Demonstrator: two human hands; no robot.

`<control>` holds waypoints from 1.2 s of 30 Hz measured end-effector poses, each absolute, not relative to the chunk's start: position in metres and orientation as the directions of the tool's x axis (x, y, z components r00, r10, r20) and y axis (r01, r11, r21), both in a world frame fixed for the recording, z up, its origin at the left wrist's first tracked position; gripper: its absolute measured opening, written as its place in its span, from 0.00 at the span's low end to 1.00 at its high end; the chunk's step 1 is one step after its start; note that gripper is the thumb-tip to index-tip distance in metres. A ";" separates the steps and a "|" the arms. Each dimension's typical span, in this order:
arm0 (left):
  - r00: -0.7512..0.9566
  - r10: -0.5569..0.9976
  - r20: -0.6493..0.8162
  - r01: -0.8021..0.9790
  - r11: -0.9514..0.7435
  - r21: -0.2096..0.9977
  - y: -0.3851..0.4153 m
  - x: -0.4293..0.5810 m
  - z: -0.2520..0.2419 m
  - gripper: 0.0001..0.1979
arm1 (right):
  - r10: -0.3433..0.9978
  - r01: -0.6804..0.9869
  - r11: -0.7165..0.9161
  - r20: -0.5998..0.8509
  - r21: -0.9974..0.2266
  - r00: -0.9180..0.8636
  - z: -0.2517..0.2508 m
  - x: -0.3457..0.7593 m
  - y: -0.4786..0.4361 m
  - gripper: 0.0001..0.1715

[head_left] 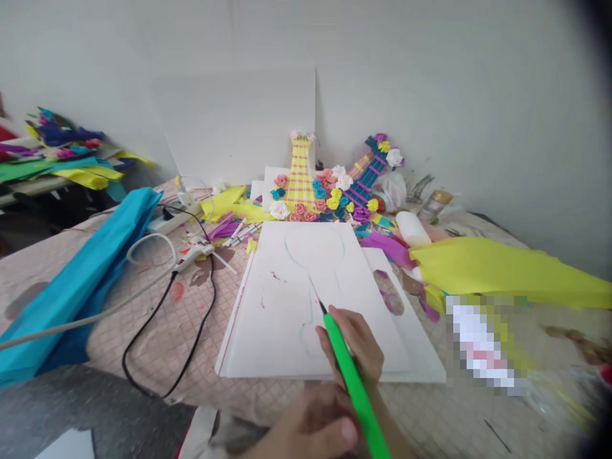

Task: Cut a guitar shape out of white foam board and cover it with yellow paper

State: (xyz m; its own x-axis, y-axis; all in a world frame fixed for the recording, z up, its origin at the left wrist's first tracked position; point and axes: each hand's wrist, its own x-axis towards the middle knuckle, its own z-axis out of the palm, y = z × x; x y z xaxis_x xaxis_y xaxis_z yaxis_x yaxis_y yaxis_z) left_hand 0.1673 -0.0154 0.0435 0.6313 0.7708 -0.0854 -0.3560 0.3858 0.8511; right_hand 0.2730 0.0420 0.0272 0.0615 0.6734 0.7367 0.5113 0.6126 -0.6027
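Observation:
My right hand [356,344] grips a green craft knife [351,376]. Its thin pointed blade reaches over a white board [287,306], close to a faint green curved outline drawn on it. Red specks mark the board's left side. Motion blurs my left hand [310,421] at the bottom, beside the knife's handle; whether its fingers touch the handle is unclear. Beneath the board's right side lies another white sheet [421,338] with an oval hole.
Paper-flower guitar shapes, one yellow [301,172] and one blue [366,182], stand behind. A hot glue gun [191,255] with cords lies left, by blue crepe paper [90,274]. At right are yellow crepe paper [502,268], a white roll [412,228] and a jar [436,204].

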 end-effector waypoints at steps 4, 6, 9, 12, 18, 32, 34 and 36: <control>0.593 0.794 -0.133 -0.394 0.430 0.812 -0.017 0.187 0.035 0.25 | 0.580 0.504 0.694 0.814 -0.514 0.031 0.020 0.278 0.048 0.25; 0.500 0.838 -0.216 -0.330 0.416 0.848 -0.014 0.185 0.034 0.25 | 0.631 0.425 0.695 0.775 -0.579 0.024 0.023 0.285 0.049 0.24; 0.311 0.914 -0.261 -0.218 0.335 0.917 -0.009 0.175 0.038 0.26 | 0.830 0.264 0.522 0.554 -0.811 0.060 0.033 0.294 0.044 0.17; 0.219 0.950 -0.223 -0.067 0.243 0.968 -0.003 0.164 0.045 0.26 | 0.953 0.101 0.303 0.303 -0.948 -0.011 0.041 0.295 0.033 0.15; 0.332 0.909 -0.252 -0.071 0.291 0.954 0.005 0.159 0.052 0.25 | 0.992 -0.087 0.004 0.015 -0.996 -0.122 0.038 0.279 0.021 0.24; 0.247 0.951 -0.186 -0.165 0.230 0.959 0.004 0.142 0.018 0.34 | 0.979 -0.392 -0.179 -0.122 -0.902 -0.166 0.014 0.246 0.013 0.31; 0.152 0.961 -0.232 -0.193 0.259 0.946 0.001 0.142 0.014 0.33 | 0.984 -0.415 -0.168 -0.125 -0.894 -0.129 0.009 0.238 0.008 0.37; 0.082 0.960 -0.269 -0.214 0.281 0.936 0.001 0.142 0.016 0.31 | 0.987 -0.404 -0.158 -0.138 -0.901 -0.080 0.007 0.233 0.006 0.37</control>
State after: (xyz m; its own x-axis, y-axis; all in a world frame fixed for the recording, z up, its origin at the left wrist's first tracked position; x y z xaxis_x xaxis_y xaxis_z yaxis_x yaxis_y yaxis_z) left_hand 0.1418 0.0011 0.0161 0.0820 0.9596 -0.2690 -0.2141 0.2806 0.9356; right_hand 0.2333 0.0057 0.0073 -0.0800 0.9872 -0.1377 -0.4042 -0.1584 -0.9009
